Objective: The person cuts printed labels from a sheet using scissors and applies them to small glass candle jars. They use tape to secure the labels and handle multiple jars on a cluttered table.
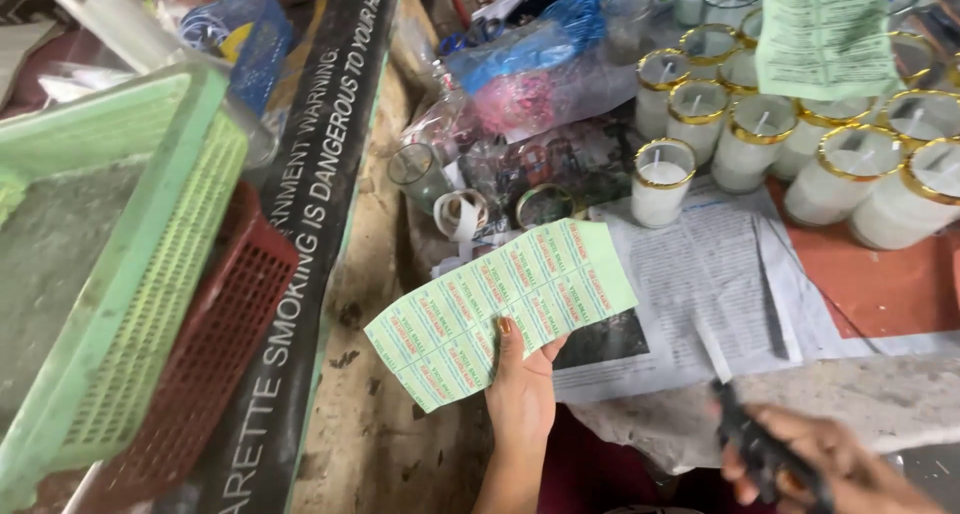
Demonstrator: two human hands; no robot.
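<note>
Left hand [520,389] pinches the green label sheet [500,312] fanned flat above the newspaper [720,274], clear for cutting, while right hand [800,464] grips blurred scissors [745,424] near candle glasses [660,182].

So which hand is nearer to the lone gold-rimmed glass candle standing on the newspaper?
Left. The left hand holds the green label sheet just below-left of the gold-rimmed glass candle. The right hand, gripping dark scissors, sits lower right, farther away.
</note>
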